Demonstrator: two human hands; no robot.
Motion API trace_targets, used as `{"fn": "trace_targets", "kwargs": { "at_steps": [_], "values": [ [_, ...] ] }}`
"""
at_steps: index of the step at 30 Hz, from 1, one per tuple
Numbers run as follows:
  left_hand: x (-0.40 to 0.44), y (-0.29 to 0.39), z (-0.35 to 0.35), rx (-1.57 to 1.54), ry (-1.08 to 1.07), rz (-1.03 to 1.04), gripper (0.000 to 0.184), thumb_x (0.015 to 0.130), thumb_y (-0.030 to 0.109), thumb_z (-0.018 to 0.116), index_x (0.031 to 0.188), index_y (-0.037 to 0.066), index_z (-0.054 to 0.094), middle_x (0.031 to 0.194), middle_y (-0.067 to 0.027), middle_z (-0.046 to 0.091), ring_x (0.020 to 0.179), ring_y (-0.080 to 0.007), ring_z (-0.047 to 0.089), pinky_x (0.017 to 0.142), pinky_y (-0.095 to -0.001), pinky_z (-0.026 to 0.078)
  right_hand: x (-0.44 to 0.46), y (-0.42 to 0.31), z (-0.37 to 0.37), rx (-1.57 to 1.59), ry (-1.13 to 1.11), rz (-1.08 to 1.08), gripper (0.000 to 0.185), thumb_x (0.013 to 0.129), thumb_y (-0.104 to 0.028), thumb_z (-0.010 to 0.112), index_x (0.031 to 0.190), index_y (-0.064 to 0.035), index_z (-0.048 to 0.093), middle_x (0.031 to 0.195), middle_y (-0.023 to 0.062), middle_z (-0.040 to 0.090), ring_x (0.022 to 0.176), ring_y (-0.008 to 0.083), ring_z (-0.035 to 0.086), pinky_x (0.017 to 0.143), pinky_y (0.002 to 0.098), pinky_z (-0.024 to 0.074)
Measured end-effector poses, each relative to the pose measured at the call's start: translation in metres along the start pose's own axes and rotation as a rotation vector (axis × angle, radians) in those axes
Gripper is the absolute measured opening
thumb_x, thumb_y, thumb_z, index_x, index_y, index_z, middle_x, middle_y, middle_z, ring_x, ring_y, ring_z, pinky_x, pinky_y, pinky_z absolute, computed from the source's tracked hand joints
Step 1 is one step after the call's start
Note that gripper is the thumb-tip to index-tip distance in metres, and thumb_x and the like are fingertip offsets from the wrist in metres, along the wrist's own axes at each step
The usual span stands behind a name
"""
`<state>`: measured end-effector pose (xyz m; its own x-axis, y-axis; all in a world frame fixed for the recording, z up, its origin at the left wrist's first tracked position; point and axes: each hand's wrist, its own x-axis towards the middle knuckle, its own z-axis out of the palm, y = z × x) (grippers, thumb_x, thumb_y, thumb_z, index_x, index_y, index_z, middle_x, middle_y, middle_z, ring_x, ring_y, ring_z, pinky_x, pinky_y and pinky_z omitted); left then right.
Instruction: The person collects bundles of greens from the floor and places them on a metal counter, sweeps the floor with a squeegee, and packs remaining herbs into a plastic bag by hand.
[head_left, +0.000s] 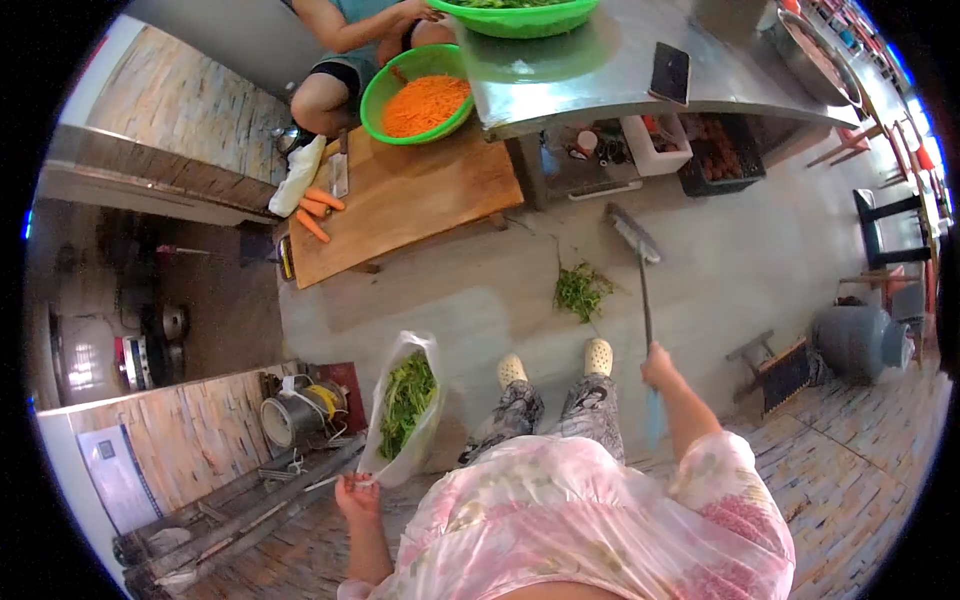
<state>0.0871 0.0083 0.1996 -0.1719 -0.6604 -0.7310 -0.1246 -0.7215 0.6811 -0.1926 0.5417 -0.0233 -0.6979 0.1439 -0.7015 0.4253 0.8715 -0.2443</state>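
Note:
My left hand [359, 497] is closed on the edge of a clear plastic bag [432, 415], which hangs beside my legs with leafy greens [408, 395] inside. My right hand [659, 368] grips the handle of a broom [646, 290]. The broom's head [634, 234] rests on the floor in front of the metal counter. To the left of the broom, a small heap of greens [582, 291] lies on the floor ahead of my shoes [598, 357].
A low wooden table [420, 190] bears carrots [313, 224], a cleaver [339, 174] and a green bowl [366, 105] of shredded carrot; another person [345, 35] sits behind it. A metal counter [620, 80] holds a phone [670, 73]. A gas cylinder [850, 343] stands right.

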Motion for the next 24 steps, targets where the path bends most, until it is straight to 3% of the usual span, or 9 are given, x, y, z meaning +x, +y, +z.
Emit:
{"fn": "trace_targets", "kwargs": {
  "at_steps": [3, 5, 8, 11, 14, 17, 20, 24],
  "values": [
    [0.005, -0.003, -0.01, -0.024, 0.028, -0.019, 0.024, 0.079, 0.036, 0.046, 0.074, 0.013, 0.051, 0.074, -0.0013, 0.051, 0.072, -0.0179, 0.049, 0.064, -0.0331, 0.039, -0.044, 0.013, 0.045, -0.152, -0.038, -0.114, 0.054, 0.071, -0.006, 0.051, 0.121, 0.0018, 0.033, 0.09, 0.0241, 0.057, 0.083, 0.0317, 0.059, 0.062, 0.0384, 0.0487],
    [0.007, -0.008, -0.01, -0.039, 0.079, -0.037, 0.024, 0.079, 0.036, 0.045, 0.073, 0.013, 0.051, 0.073, -0.0017, 0.051, 0.071, -0.0184, 0.049, 0.064, -0.0334, 0.039, -0.076, 0.005, 0.031, -0.074, -0.193, -0.072, 0.062, 0.07, -0.006, 0.048, 0.128, 0.0004, 0.026, 0.091, 0.0251, 0.057, 0.079, 0.0322, 0.06, 0.064, 0.0375, 0.0487],
    [0.031, -0.021, -0.034, -0.084, 0.116, -0.085, 0.023, 0.079, 0.036, 0.045, 0.074, 0.014, 0.049, 0.073, -0.0029, 0.05, 0.07, -0.0187, 0.049, 0.064, -0.0337, 0.038, -0.123, -0.022, -0.015, 0.005, -0.179, -0.163, 0.055, 0.067, -0.005, 0.047, 0.12, 0.0003, 0.036, 0.093, 0.0269, 0.055, 0.089, 0.0379, 0.055, 0.074, 0.0404, 0.0456],
    [0.039, -0.03, -0.05, -0.072, 0.176, -0.113, 0.023, 0.079, 0.036, 0.045, 0.077, 0.013, 0.049, 0.073, -0.0046, 0.049, 0.07, -0.0196, 0.048, 0.064, -0.0343, 0.038, -0.133, -0.03, -0.03, -0.057, -0.16, -0.169, 0.056, 0.065, -0.006, 0.049, 0.121, -0.0043, 0.038, 0.094, 0.0244, 0.056, 0.089, 0.0364, 0.055, 0.074, 0.0409, 0.0455],
    [0.063, -0.046, -0.103, 0.022, -0.019, -0.119, 0.024, 0.08, 0.035, 0.044, 0.077, 0.012, 0.047, 0.072, -0.0054, 0.049, 0.071, -0.0202, 0.048, 0.063, -0.0348, 0.039, -0.105, -0.042, -0.023, -0.115, -0.101, -0.276, 0.061, 0.068, -0.005, 0.047, 0.127, -0.007, 0.033, 0.088, 0.0223, 0.059, 0.079, 0.0322, 0.059, 0.067, 0.0387, 0.0482],
    [0.037, -0.046, -0.108, 0.048, -0.025, -0.138, 0.024, 0.081, 0.034, 0.044, 0.076, 0.011, 0.047, 0.072, -0.0063, 0.049, 0.07, -0.0209, 0.047, 0.059, -0.0353, 0.038, -0.061, -0.08, -0.02, -0.291, 0.021, -0.378, 0.059, 0.071, -0.006, 0.046, 0.128, -0.008, 0.032, 0.091, 0.0226, 0.058, 0.085, 0.0301, 0.059, 0.072, 0.0396, 0.0472],
    [0.007, -0.041, -0.097, 0.138, 0.06, -0.116, 0.024, 0.081, 0.033, 0.044, 0.076, 0.01, 0.047, 0.072, -0.0074, 0.05, 0.068, -0.021, 0.048, 0.056, -0.0347, 0.038, -0.048, -0.136, -0.03, -0.394, -0.048, -0.288, 0.056, 0.074, -0.007, 0.045, 0.128, -0.0052, 0.029, 0.094, 0.021, 0.058, 0.09, 0.0344, 0.056, 0.076, 0.0415, 0.0454],
    [0.004, -0.048, -0.095, -0.017, 0.016, -0.044, 0.022, 0.081, 0.031, 0.044, 0.077, 0.01, 0.048, 0.072, -0.0078, 0.051, 0.066, -0.0211, 0.049, 0.056, -0.0341, 0.038, -0.032, -0.13, -0.01, -0.652, -0.134, -0.309, 0.056, 0.079, -0.01, 0.043, 0.13, -0.0031, 0.022, 0.097, 0.0198, 0.058, 0.092, 0.0341, 0.056, 0.077, 0.0412, 0.0458]
  ]
}}
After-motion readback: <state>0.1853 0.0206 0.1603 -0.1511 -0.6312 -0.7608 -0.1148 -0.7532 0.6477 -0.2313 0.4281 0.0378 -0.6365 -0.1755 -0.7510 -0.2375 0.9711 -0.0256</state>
